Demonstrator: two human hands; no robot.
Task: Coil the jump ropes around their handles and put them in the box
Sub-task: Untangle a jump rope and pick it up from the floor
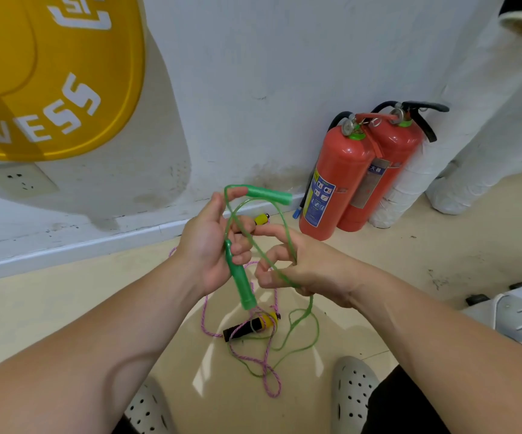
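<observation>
Two red fire extinguishers (360, 177) upright at the wall, left hand (209, 249) closed on two green handles (240, 283), one angled down-right, one pointing right, right hand (300, 264) fingers loosely curled through green rope (287, 242), one black-yellow handle (250, 327) flat on floor amid pink rope (266, 364).

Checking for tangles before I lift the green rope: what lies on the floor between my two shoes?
In the head view, between the left shoe and the right shoe lie loops of the pink rope crossed with the green rope.
</observation>
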